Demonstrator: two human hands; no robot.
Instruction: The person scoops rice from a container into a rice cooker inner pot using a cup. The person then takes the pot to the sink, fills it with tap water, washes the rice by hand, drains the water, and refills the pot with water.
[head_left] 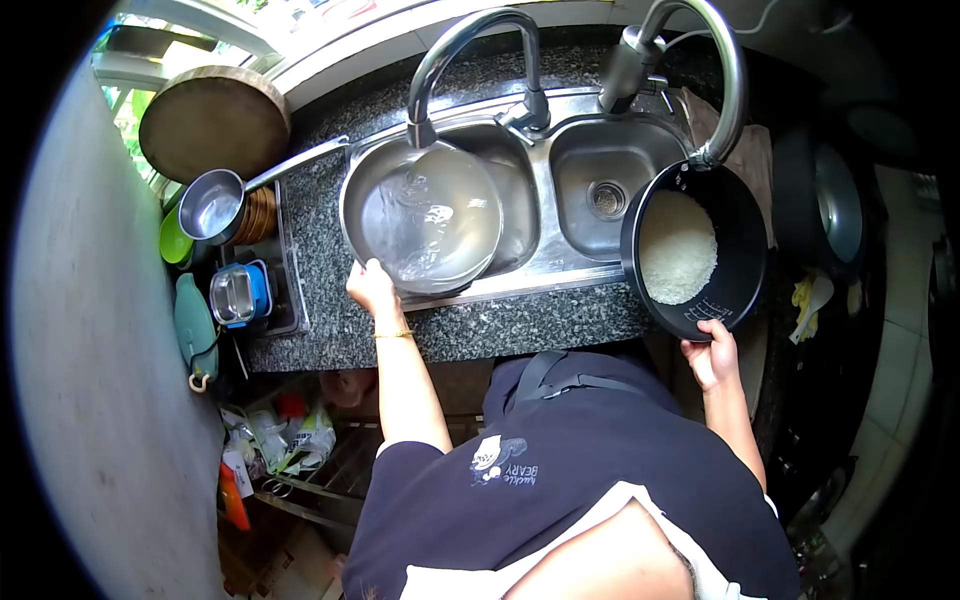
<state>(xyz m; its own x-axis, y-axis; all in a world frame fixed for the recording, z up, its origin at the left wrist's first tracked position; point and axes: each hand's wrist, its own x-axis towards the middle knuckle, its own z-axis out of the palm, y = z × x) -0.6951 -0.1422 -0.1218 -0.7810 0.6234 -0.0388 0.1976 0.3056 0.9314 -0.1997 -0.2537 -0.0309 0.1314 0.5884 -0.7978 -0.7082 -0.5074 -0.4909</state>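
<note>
My left hand (373, 288) is closed on the near left rim of a wide steel basin (385, 225) holding clear, rippling water. The basin sits over the left sink bowl, under the spout of a curved faucet (422, 125). In my right hand (713, 355) is the near rim of a black rice cooker pot (742, 235), thumb over the edge. White rice (677, 250) lies inside, tilted toward the left wall. The spout of a second faucet (708, 155) hangs over the pot's far rim, with a few drops beneath it.
The right sink bowl (590, 165) shows its drain. At left are a saucepan (213, 205), a round wooden board (215, 125), a green bowl (176, 237) and a blue-edged container (238, 295). A dark wok-like pan (825, 205) stands at right. Speckled granite counter (530, 330) runs along the front.
</note>
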